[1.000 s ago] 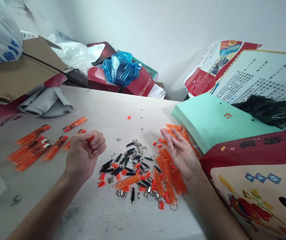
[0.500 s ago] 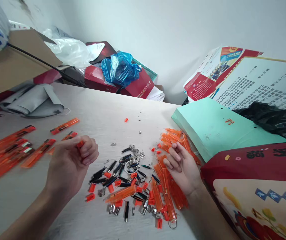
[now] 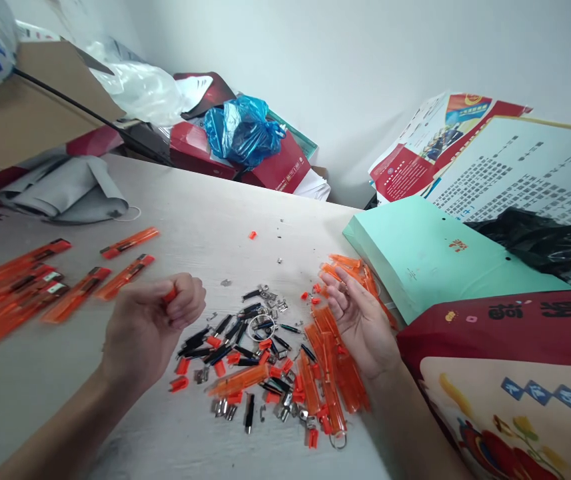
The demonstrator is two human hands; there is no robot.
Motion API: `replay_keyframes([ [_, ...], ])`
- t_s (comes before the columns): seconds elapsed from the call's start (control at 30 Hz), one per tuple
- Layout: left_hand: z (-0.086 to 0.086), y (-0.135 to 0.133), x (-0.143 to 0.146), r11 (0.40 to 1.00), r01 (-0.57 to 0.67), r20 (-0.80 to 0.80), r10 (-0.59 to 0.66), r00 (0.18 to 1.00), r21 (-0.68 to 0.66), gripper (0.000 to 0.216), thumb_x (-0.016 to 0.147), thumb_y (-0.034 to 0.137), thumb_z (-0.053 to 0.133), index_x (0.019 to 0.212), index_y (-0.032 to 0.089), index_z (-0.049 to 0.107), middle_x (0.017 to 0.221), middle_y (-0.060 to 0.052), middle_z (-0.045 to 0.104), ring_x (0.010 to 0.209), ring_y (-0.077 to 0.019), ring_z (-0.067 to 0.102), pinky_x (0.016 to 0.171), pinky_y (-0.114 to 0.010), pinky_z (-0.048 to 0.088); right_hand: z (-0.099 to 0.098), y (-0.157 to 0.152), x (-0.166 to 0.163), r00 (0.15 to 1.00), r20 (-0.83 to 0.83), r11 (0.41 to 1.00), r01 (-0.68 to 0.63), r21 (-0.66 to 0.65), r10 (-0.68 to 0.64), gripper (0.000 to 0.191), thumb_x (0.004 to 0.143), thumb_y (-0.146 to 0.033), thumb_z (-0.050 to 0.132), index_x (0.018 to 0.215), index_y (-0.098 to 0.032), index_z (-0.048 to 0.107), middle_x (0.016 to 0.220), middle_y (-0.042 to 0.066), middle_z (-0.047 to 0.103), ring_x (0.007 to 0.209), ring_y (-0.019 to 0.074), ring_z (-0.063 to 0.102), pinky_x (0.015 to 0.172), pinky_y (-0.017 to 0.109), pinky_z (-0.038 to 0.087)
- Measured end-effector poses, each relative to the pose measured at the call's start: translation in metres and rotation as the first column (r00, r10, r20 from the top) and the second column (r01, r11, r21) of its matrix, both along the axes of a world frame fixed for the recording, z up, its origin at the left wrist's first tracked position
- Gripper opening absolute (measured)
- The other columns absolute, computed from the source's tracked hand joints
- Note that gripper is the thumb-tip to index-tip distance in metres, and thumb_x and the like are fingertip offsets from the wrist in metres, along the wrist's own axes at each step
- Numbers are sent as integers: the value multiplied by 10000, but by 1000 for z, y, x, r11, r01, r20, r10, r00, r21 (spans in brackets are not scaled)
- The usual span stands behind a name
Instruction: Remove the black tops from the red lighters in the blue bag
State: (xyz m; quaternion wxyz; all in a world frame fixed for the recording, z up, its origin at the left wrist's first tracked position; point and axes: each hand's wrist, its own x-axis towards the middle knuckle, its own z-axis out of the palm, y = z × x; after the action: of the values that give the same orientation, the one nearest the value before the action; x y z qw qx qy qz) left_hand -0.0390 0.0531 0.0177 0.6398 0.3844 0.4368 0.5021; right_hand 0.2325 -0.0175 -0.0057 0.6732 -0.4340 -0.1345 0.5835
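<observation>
My left hand [image 3: 152, 327] is closed in a loose fist. Between its thumb and forefinger shows a small orange-red plastic piece [image 3: 170, 295], mostly covered by the fingers. My right hand [image 3: 362, 320] has its fingers apart, palm turned inward, and nothing shows in it. It hovers at the clear orange plastic tubes [image 3: 331, 373]. Between the hands lie short black rods [image 3: 249, 412], metal clips [image 3: 222, 408], small orange-red caps [image 3: 179, 384] and a metal ring [image 3: 262, 328]. Left of my left hand are several orange tubes with dark parts inside [image 3: 78, 295].
A mint-green folder box [image 3: 415, 247] and a red printed bag [image 3: 510, 333] border the right side. At the back sit a blue plastic bag [image 3: 245, 130] on red boxes [image 3: 285, 163]. Grey folded cloth [image 3: 65, 190] and a cardboard box [image 3: 40, 100] are at left.
My right hand's fingers have uncurled and opened. My left hand has shifted slightly right, still pinching the orange-red piece. The view has tilted a little.
</observation>
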Motion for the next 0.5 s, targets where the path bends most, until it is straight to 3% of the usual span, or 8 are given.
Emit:
replay_keyframes([
  [0.07,-1,-1,1,999,25,-5,-25,1000,20,284,693,297,568,445,209,459,486,3,309,475,-132,282,432,-272,281,0,-2,0,999,50,999,-21,48,18,208,957,-341,780,1098,-201,719,846,-9,774,611,79,704,619,183,610],
  [0.13,-1,-2,3,999,35,-5,-34,999,30,292,680,308,591,445,210,448,485,9,316,475,-123,277,435,-272,266,-2,-3,1,995,97,994,-26,105,16,232,974,-429,769,1023,-213,699,601,-92,622,411,40,515,536,176,539],
  [0.2,-1,-3,5,998,47,-2,-47,999,45,296,670,314,606,451,209,437,489,16,319,478,-116,270,439,-270,254,-3,-4,1,990,142,990,-28,141,8,275,992,-480,740,934,-221,666,477,-137,445,344,33,336,515,189,494],
  [0.33,-2,-7,8,994,88,17,-89,996,63,304,694,309,600,476,205,416,506,28,312,489,-108,245,450,-260,231,-3,-4,4,961,266,983,35,181,-83,336,996,-526,712,858,-228,641,441,-132,336,381,64,225,486,213,433],
  [0.5,-5,-9,10,991,111,56,-115,992,79,304,758,324,544,521,205,397,539,36,293,497,-106,218,455,-250,208,16,-1,10,949,278,967,81,240,-148,275,967,-431,734,832,-216,632,620,-85,360,481,67,295,478,196,388],
])
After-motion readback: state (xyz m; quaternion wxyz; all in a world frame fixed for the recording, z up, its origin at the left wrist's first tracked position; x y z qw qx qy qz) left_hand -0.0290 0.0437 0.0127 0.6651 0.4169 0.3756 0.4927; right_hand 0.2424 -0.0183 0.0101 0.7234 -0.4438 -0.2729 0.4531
